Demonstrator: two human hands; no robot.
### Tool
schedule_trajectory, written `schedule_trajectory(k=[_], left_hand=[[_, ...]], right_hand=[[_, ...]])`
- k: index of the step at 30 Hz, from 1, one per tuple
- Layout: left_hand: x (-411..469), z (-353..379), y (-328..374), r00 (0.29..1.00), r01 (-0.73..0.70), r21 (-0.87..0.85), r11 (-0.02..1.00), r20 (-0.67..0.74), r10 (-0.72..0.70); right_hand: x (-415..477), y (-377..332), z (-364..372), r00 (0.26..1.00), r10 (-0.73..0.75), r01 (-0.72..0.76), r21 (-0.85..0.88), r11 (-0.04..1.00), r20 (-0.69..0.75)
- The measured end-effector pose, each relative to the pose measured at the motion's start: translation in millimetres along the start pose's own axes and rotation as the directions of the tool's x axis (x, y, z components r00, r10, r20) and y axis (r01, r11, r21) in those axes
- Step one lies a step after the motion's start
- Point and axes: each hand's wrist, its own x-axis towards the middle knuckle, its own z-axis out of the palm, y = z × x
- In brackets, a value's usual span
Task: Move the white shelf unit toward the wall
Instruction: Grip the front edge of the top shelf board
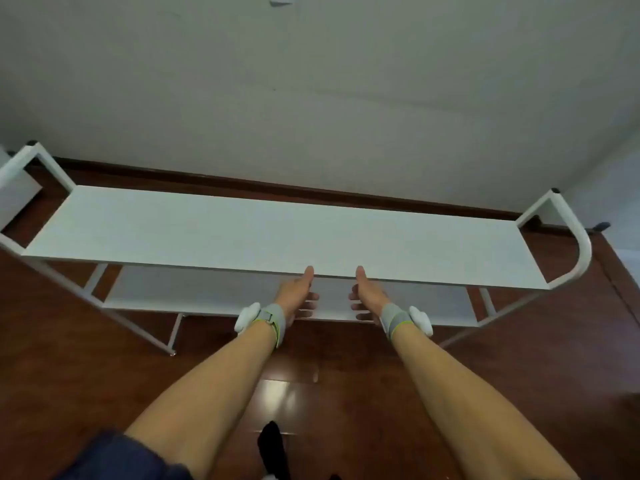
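Note:
A long white shelf unit (pixel 242 233) with a metal frame and a lower board stands on the wooden floor, a narrow gap from the pale wall (pixel 311 98). My left hand (pixel 298 296) grips the front edge of the top board near its middle, thumb on top and fingers curled underneath. My right hand (pixel 369 296) holds the same edge a hand's width to the right in the same way. Both wrists wear grey bands with white sensors.
A dark baseboard (pixel 277 185) runs along the wall behind the shelf. A white box (pixel 17 199) sits at the far left by the frame's end. A small dark object (pixel 601 226) lies at the right corner. My foot in a black sock (pixel 273 448) is below.

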Motion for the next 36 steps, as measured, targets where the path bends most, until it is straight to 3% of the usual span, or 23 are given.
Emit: schedule_trajectory(k=[3, 10, 19, 26, 29, 32, 36], left_hand=[[6.8, 2.9, -0.1, 0.999, 0.046, -0.195, 0.980, 0.011, -0.044], [26.5, -2.8, -0.3, 0.995, 0.088, -0.492, 0.866, 0.078, -0.057], [48.8, 0.1, 12.2, 0.996, 0.091, -0.811, 0.578, 0.060, -0.072], [58.5, -7.3, 21.3, 0.998, 0.055, -0.908, 0.416, 0.044, -0.036], [62.6, -7.6, 25.7, 0.999, 0.034, -0.943, 0.330, 0.036, 0.001], [70.2, -9.2, 31.8, 0.999, 0.024, -0.950, 0.310, 0.038, 0.037], [80.9, -10.6, 46.0, 0.992, 0.035, -0.961, 0.273, 0.067, 0.110]], right_hand=[[6.2, -2.4, 7.2, 0.998, 0.056, -0.052, 0.266, 0.963, -0.009], [21.9, 1.2, 4.6, 0.990, 0.140, -0.127, 0.549, 0.826, 0.018], [51.9, 6.0, -8.6, 0.990, 0.138, -0.100, 0.814, 0.573, 0.025], [65.8, -2.1, -22.6, 0.993, 0.114, -0.054, 0.961, 0.270, 0.023], [73.2, -6.4, -26.9, 0.997, 0.061, -0.059, 0.981, 0.185, 0.048], [81.9, -13.5, -29.6, 0.997, -0.003, -0.076, 0.993, 0.095, 0.077], [89.6, -22.2, -34.0, 0.992, -0.075, -0.096, 0.993, 0.066, 0.101]])
